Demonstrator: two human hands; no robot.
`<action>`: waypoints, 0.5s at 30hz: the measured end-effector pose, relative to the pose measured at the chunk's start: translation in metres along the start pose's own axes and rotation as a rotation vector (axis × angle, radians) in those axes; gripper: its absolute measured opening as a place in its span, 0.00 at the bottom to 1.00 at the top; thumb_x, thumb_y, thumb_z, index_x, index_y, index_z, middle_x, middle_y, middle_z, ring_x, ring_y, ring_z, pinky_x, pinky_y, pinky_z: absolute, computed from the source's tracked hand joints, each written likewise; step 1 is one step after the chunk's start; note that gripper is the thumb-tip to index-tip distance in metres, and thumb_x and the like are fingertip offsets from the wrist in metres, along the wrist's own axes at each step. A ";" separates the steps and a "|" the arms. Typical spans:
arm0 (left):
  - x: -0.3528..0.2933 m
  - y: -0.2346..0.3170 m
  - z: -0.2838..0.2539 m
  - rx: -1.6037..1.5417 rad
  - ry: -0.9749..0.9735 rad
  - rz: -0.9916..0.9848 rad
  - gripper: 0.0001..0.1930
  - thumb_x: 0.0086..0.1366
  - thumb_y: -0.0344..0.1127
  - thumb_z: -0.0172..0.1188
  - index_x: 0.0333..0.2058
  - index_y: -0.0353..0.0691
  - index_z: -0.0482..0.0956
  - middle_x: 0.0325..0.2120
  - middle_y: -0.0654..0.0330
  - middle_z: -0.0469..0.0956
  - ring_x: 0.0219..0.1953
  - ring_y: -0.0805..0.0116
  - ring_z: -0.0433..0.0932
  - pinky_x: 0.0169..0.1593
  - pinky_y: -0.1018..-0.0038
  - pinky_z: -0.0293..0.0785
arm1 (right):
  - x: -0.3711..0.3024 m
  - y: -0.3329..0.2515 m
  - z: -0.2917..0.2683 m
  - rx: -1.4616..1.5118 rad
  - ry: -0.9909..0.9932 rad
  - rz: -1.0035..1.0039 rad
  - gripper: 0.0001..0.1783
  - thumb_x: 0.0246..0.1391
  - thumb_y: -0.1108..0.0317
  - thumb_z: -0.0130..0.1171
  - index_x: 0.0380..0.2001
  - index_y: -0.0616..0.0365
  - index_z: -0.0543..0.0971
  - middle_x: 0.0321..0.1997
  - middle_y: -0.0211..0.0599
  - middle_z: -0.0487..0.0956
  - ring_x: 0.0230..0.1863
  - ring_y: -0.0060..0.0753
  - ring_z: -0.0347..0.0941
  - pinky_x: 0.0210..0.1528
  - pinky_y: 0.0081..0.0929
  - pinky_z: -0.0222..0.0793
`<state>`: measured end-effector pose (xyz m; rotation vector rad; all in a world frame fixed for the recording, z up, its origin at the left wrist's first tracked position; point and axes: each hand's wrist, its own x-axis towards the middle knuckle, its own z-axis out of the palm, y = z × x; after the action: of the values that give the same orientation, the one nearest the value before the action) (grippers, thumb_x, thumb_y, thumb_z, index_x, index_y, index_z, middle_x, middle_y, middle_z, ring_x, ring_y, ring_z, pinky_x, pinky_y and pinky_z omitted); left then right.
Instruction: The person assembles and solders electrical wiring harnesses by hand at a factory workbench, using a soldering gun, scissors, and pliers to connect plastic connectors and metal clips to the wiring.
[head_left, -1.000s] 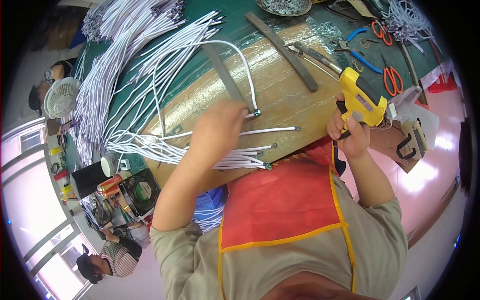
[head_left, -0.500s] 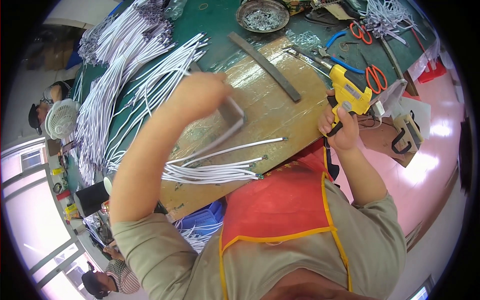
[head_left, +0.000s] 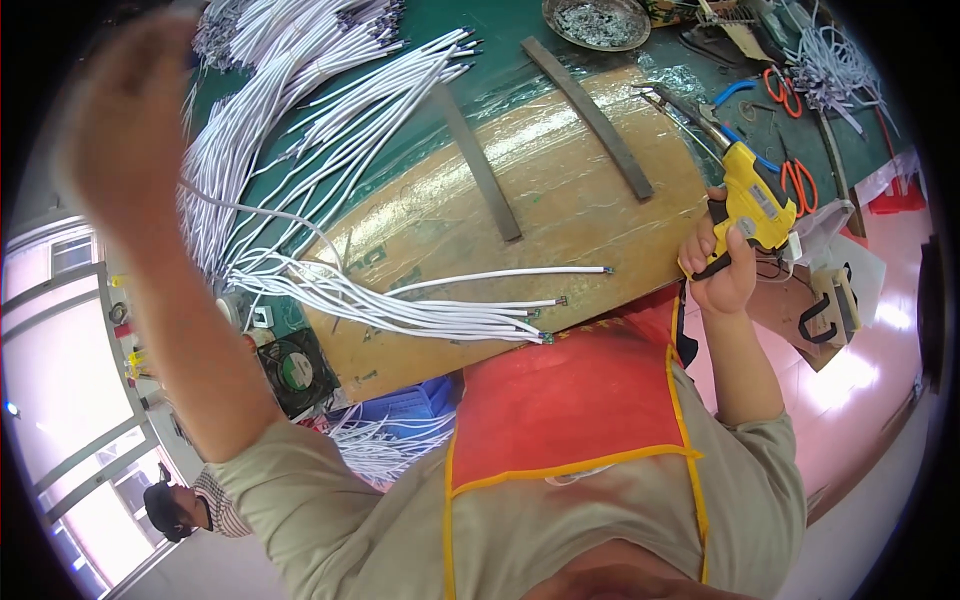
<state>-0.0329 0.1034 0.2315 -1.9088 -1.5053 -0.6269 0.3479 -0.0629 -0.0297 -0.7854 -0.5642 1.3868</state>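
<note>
Khaki shirt (head_left: 520, 525), short sleeves (head_left: 762, 445), red apron (head_left: 570, 410), yellow edging (head_left: 575, 473), yellow straps (head_left: 702, 520)

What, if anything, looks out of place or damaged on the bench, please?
Nothing looks broken, but the glossy tan board looks smudged near its left end, perhaps from wear, and one slim white cable strays from the white cable bunch.

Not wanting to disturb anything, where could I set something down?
The flat brown board looks bare between the two narrow grey bars and down to the long white cables. It's crowded at left with heaped white cables, and at right around the yellow gun-shaped tool and orange-handled scissors.
</note>
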 end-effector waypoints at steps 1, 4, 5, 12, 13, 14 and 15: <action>-0.033 0.016 0.031 0.087 0.044 0.352 0.10 0.60 0.28 0.62 0.40 0.49 0.85 0.35 0.63 0.84 0.33 0.66 0.81 0.36 0.75 0.75 | -0.003 -0.001 -0.007 0.033 0.045 -0.014 0.30 0.57 0.56 0.56 0.58 0.61 0.66 0.24 0.29 0.66 0.19 0.24 0.62 0.22 0.24 0.60; -0.139 0.055 0.069 -0.227 -0.229 0.349 0.08 0.56 0.28 0.61 0.34 0.48 0.80 0.25 0.63 0.76 0.26 0.63 0.77 0.28 0.68 0.73 | -0.001 -0.001 -0.005 0.066 0.019 0.003 0.30 0.57 0.56 0.56 0.58 0.61 0.66 0.24 0.29 0.66 0.19 0.24 0.62 0.22 0.24 0.59; -0.167 0.062 0.077 -0.361 -0.244 0.267 0.07 0.56 0.29 0.60 0.34 0.47 0.80 0.23 0.63 0.75 0.25 0.60 0.76 0.27 0.65 0.72 | -0.001 0.000 -0.004 0.064 0.011 0.013 0.30 0.57 0.56 0.56 0.58 0.61 0.66 0.24 0.29 0.66 0.19 0.24 0.62 0.22 0.24 0.59; -0.230 0.080 0.075 -0.559 -0.497 -0.014 0.07 0.58 0.34 0.66 0.36 0.44 0.83 0.28 0.58 0.79 0.32 0.56 0.79 0.34 0.65 0.74 | 0.002 -0.001 -0.002 0.018 -0.038 -0.007 0.30 0.58 0.55 0.55 0.59 0.61 0.65 0.24 0.28 0.66 0.19 0.23 0.61 0.22 0.24 0.59; -0.234 0.080 0.074 -0.633 -0.554 -0.061 0.08 0.58 0.35 0.65 0.36 0.42 0.84 0.29 0.56 0.79 0.33 0.55 0.79 0.37 0.65 0.74 | 0.002 -0.001 -0.001 0.009 -0.048 -0.010 0.31 0.59 0.55 0.55 0.59 0.62 0.65 0.24 0.28 0.66 0.19 0.23 0.61 0.22 0.25 0.59; -0.237 0.079 0.074 -0.708 -0.610 -0.108 0.08 0.58 0.35 0.65 0.36 0.41 0.84 0.30 0.55 0.79 0.35 0.54 0.79 0.39 0.65 0.74 | 0.003 -0.001 0.001 0.007 -0.050 -0.008 0.31 0.59 0.55 0.55 0.59 0.62 0.65 0.24 0.28 0.66 0.19 0.23 0.61 0.22 0.25 0.59; -0.239 0.079 0.072 -0.710 -0.611 -0.112 0.08 0.58 0.35 0.65 0.36 0.41 0.84 0.30 0.55 0.79 0.35 0.54 0.79 0.39 0.65 0.74 | 0.003 -0.001 0.003 0.002 -0.038 -0.005 0.31 0.59 0.55 0.55 0.59 0.62 0.65 0.24 0.28 0.66 0.19 0.23 0.61 0.22 0.25 0.59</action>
<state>-0.0139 -0.0191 0.0006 -2.7508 -1.9407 -0.7331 0.3468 -0.0590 -0.0272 -0.7569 -0.5944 1.4001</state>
